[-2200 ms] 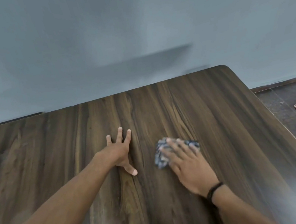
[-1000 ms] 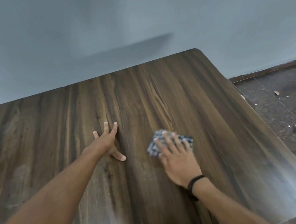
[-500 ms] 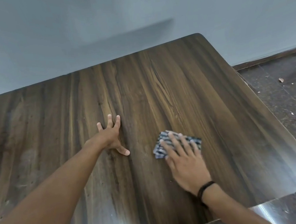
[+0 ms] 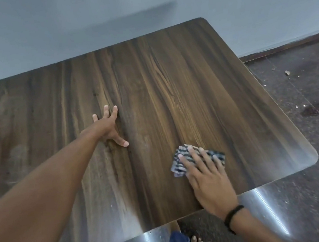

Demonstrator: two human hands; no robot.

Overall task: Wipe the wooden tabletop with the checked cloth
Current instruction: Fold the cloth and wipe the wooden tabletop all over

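Pressing down on the cloth: right hand, fingers straight and spread. Cloth lies flat on the tabletop, near its front right corner. Left hand rests mid-tabletop, palm down, fingers splayed, arm outstretched. Black band on right wrist.

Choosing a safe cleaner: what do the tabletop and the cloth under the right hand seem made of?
Tabletop: dark brown wood grain, smooth and semi-glossy, with glare along the near edge; possibly laminate or veneer rather than solid wood. Checked cloth: thin, folded woven fabric, matte, dark-and-light pattern; likely cotton, though the fibre cannot be told.
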